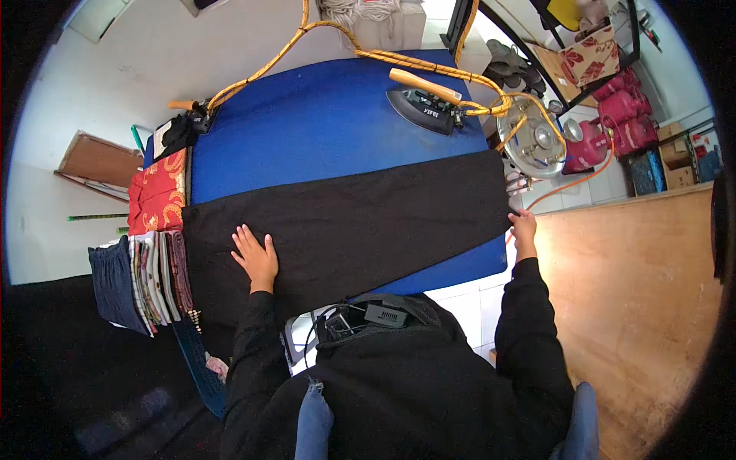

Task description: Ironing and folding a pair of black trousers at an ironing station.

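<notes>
A black garment (351, 218), tapered like a trouser leg, lies flat across the blue-covered ironing table (287, 149). My left hand (256, 260) rests palm down on its wider left part, fingers spread. At its narrow right end, my right hand (522, 227) pinches the lower corner just beyond the table's edge. Farther back at the right, a black steam iron (422, 110) with a wooden handle sits on the blue cover, apart from the garment. The garment's lower left part runs down beside my left sleeve.
Folded clothes (152, 276) and a red patterned cloth (158, 192) lie along the left side. A second iron (201, 115) stands at the back left. Yellow hoses (425, 57) lead toward a metal boiler (532, 138). Pink gas cylinders (627, 118) stand behind it. A wooden panel (632, 276) is at right.
</notes>
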### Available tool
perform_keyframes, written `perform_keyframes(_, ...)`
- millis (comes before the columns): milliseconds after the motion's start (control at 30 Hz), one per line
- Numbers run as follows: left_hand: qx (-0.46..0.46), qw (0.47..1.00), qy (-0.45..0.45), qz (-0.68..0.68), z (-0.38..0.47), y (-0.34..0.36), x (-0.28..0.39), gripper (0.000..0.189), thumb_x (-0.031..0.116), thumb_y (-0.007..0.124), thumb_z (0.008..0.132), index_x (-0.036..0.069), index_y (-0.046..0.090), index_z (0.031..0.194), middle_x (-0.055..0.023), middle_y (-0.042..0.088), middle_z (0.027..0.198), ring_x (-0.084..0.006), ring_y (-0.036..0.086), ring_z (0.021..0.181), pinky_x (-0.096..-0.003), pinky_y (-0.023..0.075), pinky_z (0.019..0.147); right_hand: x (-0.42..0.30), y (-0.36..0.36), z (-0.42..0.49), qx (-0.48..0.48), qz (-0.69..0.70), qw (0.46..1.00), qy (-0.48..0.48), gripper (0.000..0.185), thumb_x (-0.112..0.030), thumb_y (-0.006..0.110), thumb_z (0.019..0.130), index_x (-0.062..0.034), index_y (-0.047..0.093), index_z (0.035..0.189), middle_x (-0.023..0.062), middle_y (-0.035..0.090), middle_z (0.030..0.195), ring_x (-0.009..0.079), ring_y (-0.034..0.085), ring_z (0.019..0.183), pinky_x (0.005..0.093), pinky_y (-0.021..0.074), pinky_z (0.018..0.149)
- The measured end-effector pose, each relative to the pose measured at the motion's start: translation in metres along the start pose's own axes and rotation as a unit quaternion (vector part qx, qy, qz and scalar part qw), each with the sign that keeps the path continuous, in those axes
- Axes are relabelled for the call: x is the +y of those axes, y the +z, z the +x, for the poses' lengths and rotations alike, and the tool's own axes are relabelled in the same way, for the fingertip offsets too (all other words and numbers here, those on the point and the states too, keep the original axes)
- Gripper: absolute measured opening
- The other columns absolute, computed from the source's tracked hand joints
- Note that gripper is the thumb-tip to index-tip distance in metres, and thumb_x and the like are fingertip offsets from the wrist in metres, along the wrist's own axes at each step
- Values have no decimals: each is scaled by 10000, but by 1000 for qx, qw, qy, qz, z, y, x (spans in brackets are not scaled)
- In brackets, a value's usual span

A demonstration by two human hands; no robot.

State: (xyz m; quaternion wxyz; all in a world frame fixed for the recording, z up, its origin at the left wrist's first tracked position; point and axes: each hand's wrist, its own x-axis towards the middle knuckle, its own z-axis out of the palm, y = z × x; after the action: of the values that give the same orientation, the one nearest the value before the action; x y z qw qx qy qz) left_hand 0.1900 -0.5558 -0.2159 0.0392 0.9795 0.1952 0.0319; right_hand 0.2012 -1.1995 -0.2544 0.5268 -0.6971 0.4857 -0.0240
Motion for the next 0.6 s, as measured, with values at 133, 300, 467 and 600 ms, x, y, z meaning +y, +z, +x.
perform_keyframes(133, 70, 996, 50, 8, -2, -9, 25, 624, 307, 498, 909, 32, 290, 1429, -158, 232, 1512, -351, 128, 1419, -564, 76, 1112, -31, 36, -20, 148, -247, 875, -390, 510, -248, 670, 804, -30, 500, 1232, 211, 522, 1246, 367, 476, 1171, 462, 348, 1006)
perform_keyframes(300, 30, 980, 191, -50, -14, -8, 85, 597, 346, 489, 907, 74, 347, 1420, -136, 295, 1490, -337, 201, 1401, -535, 94, 1122, -69, 79, -50, -49, -390, 735, -552, 505, -356, 443, 951, -199, 367, 1424, 120, 280, 1504, 340, 248, 1383, 538, 215, 1086)
perform_keyframes(467, 3, 989, 149, -19, -11, 2, 96, 647, 401, 459, 915, 113, 269, 1462, -92, 261, 1515, -302, 180, 1414, -529, 91, 1125, -63, 77, -30, -83, -386, 769, -503, 523, -383, 415, 959, -227, 318, 1449, 78, 239, 1528, 304, 200, 1409, 576, 201, 1080)
perform_keyframes(600, 2, 990, 136, -38, -9, 0, 97, 658, 398, 488, 892, 119, 289, 1454, -87, 275, 1508, -292, 193, 1409, -525, 104, 1125, -66, 78, -29, -79, -357, 779, -509, 519, -359, 429, 952, -221, 329, 1442, 78, 273, 1514, 328, 249, 1382, 574, 216, 1075)
